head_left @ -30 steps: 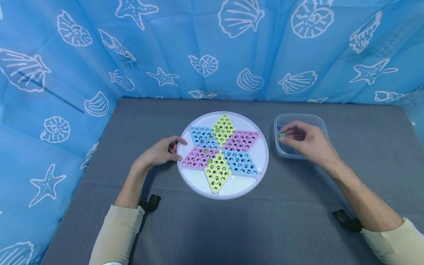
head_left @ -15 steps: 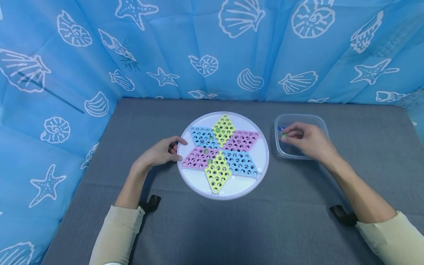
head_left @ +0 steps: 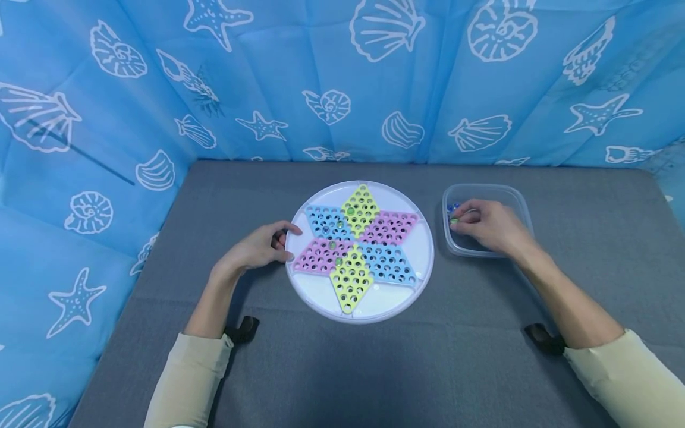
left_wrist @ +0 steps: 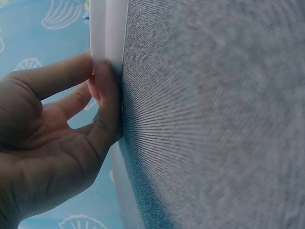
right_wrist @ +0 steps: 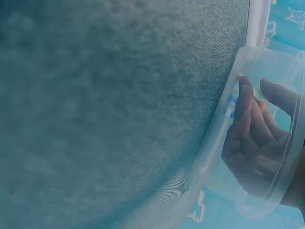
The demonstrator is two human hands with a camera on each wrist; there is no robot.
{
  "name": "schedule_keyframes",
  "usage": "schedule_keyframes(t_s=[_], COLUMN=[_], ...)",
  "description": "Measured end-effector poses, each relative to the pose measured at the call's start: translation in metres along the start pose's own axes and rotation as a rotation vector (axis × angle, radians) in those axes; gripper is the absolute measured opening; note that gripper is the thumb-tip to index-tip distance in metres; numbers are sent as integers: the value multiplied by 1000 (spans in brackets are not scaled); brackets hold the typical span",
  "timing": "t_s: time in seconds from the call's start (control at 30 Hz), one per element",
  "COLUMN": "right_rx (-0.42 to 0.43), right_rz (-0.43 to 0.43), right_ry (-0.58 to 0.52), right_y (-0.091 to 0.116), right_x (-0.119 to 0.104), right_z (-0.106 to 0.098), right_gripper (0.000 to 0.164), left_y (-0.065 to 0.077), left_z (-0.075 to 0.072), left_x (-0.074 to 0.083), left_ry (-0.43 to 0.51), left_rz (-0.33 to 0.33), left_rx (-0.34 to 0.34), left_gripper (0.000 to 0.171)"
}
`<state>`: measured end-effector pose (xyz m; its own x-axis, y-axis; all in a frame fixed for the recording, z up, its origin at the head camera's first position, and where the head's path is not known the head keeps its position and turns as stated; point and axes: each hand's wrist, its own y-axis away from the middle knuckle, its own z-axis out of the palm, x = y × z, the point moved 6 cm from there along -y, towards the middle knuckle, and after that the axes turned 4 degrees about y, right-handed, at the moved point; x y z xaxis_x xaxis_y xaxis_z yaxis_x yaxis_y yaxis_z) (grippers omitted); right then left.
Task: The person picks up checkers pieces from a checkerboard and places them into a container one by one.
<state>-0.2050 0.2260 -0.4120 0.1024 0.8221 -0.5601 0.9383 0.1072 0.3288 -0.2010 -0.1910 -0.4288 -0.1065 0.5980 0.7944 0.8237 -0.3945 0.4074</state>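
Observation:
A round white Chinese checkers board with a star of yellow, pink and blue points lies on the table. Several glass marbles sit in its holes, including a green marble in the far yellow point. My left hand holds the board's left rim between thumb and fingers; in the left wrist view the thumb lies against the white side wall. Inside a clear plastic container, my right hand pinches a green marble between thumb and fingertips. Blue marbles lie just beyond those fingertips.
Grey cloth covers the table. A blue curtain with white shells and starfish hangs along the back and left sides. The container stands to the right of the board, a narrow gap between them.
My right hand has shifted slightly left inside the container with the green marble, and its forearm has moved up and left. My left hand and the board stay in place.

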Motion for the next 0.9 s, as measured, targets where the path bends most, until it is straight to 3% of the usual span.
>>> schedule_keyframes(t_s=[0.5,0.9], right_rx=[-57,-101], right_rz=[44,73], right_ry=[77,86], right_y=[-7,-12], right_x=[4,4], right_z=[-2,0], right_gripper=[41,42], left_y=[-1,1], left_z=[-2,-3], left_x=[-1,-3], left_ry=[-9,45], left_rz=[2,35], left_rx=[-25,-66], left_gripper=[48,52])
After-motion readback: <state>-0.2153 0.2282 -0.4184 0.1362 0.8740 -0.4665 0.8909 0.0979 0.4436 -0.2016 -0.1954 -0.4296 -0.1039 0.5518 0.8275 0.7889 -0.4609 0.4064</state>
